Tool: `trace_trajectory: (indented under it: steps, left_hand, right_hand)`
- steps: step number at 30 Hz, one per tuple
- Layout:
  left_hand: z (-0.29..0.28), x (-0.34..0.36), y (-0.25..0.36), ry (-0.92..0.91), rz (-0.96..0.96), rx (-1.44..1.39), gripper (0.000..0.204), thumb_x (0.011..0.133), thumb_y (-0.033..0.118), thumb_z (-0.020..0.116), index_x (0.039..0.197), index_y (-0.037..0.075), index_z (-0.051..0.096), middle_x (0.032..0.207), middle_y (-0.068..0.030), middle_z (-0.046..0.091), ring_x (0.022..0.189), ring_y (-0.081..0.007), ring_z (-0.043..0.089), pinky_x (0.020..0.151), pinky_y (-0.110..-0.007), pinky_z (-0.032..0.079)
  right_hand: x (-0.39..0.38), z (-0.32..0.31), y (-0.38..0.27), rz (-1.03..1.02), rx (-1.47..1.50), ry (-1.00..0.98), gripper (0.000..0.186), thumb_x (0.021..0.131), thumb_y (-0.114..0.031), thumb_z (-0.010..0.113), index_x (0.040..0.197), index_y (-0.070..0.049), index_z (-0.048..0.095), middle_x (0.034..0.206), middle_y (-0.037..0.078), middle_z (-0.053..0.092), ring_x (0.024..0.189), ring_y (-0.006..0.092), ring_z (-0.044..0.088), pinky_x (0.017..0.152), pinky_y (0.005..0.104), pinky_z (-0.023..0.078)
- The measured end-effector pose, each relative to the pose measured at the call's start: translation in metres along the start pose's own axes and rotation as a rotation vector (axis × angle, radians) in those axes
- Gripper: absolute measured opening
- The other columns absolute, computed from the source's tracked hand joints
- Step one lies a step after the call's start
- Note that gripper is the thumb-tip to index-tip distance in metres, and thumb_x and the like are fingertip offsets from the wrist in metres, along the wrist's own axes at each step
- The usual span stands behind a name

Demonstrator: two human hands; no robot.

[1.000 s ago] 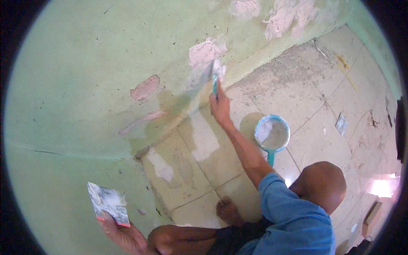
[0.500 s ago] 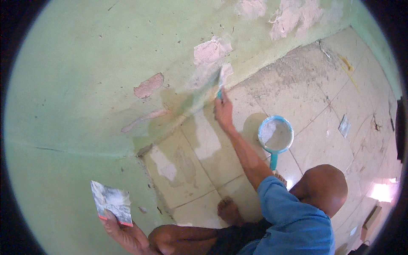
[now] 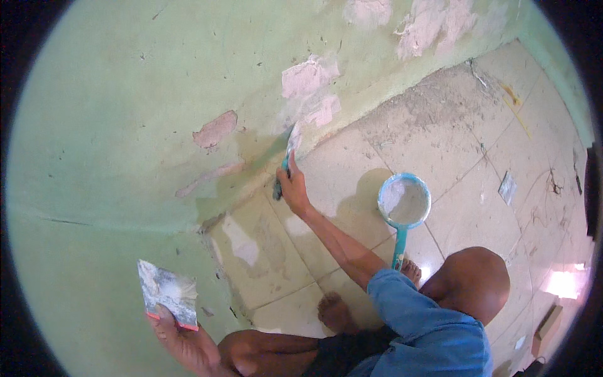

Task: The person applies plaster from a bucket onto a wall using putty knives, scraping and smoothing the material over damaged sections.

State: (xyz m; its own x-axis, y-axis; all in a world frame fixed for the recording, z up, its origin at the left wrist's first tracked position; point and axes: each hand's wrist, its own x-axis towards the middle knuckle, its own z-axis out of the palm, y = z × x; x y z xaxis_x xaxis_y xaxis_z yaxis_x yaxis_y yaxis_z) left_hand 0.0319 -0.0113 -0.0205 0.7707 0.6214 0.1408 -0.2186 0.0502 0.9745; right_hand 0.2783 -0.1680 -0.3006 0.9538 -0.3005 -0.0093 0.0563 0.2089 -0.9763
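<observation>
My right hand [image 3: 294,190] is closed round the teal handle of a putty knife [image 3: 293,137]. Its putty-smeared blade points at the foot of the green wall [image 3: 125,125]. Just beyond the blade tip lies a pinkish-white putty patch [image 3: 323,110], with a larger patch [image 3: 309,76] above it. At lower left my left hand [image 3: 185,344] grips a flat square putty scraper [image 3: 168,290] by its red edge. Grey-white putty coats the scraper's face. A blue-rimmed dipper [image 3: 402,231] with a teal handle stands on the floor, right of my right arm, with pale putty inside.
Two bare flaked spots [image 3: 215,129] mark the wall, and more putty patches [image 3: 433,25] sit farther along it. Dust and debris [image 3: 414,103] line the tiled floor [image 3: 333,179] by the wall. A small flat grey piece [image 3: 508,188] lies right of the dipper. My knees and feet are close below.
My right hand has drawn the putty knife left and nearer along the wall base, uncovering the lower putty patch. My left hand has hardly moved with its scraper.
</observation>
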Motion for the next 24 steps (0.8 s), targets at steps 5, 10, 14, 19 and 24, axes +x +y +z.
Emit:
trace_trajectory:
  steps: [5, 10, 14, 19, 24]
  left_hand:
    - [-0.010, 0.000, -0.003, -0.018, -0.052, -0.006, 0.044, 0.091, 0.021, 0.063, 0.128, 0.001, 0.048, 0.126, -0.0093, 0.053, 0.115, -0.0185, 0.050, 0.097, -0.034, 0.041]
    - [-0.019, 0.002, 0.000, 0.018, -0.041, -0.066, 0.043, 0.091, 0.018, 0.063, 0.127, 0.000, 0.047, 0.127, -0.0106, 0.053, 0.113, -0.0187, 0.051, 0.096, -0.033, 0.042]
    - [-0.014, -0.002, -0.001, 0.001, -0.047, -0.106, 0.044, 0.092, 0.018, 0.062, 0.127, -0.001, 0.047, 0.127, -0.0108, 0.052, 0.113, -0.0187, 0.052, 0.096, -0.033, 0.042]
    - [-0.010, -0.001, 0.005, -0.024, -0.051, -0.066, 0.045, 0.091, 0.019, 0.064, 0.128, 0.000, 0.047, 0.127, -0.0102, 0.052, 0.113, -0.0184, 0.051, 0.094, -0.032, 0.042]
    - [-0.022, 0.001, 0.000, 0.063, -0.043, -0.067, 0.045, 0.090, 0.019, 0.064, 0.128, 0.001, 0.048, 0.125, -0.0090, 0.053, 0.112, -0.0178, 0.051, 0.092, -0.031, 0.043]
  right_hand:
    - [0.014, -0.070, 0.003, 0.272, 0.325, 0.129, 0.032, 0.092, -0.021, 0.047, 0.117, -0.004, 0.058, 0.072, 0.006, 0.056, 0.061, 0.0124, 0.052, 0.051, 0.0320, 0.045]
    - [0.073, -0.107, -0.057, 0.465, 0.676, 0.060, 0.015, 0.092, -0.025, 0.047, 0.093, -0.011, 0.053, 0.070, 0.002, 0.055, 0.055, 0.0097, 0.051, 0.044, 0.0254, 0.038]
    - [0.037, -0.052, -0.080, 0.136, 0.272, 0.042, 0.022, 0.092, -0.017, 0.048, 0.106, -0.004, 0.059, 0.071, 0.001, 0.054, 0.053, 0.0097, 0.050, 0.045, 0.0269, 0.040]
    - [-0.025, -0.037, -0.098, 0.263, 0.192, -0.193, 0.047, 0.090, -0.013, 0.050, 0.136, -0.004, 0.050, 0.069, 0.000, 0.053, 0.052, 0.0113, 0.049, 0.046, 0.0269, 0.040]
    - [0.045, -0.081, -0.076, 0.045, 0.104, 0.143, 0.052, 0.088, -0.014, 0.050, 0.140, -0.003, 0.046, 0.069, 0.001, 0.054, 0.053, 0.0109, 0.050, 0.047, 0.0279, 0.042]
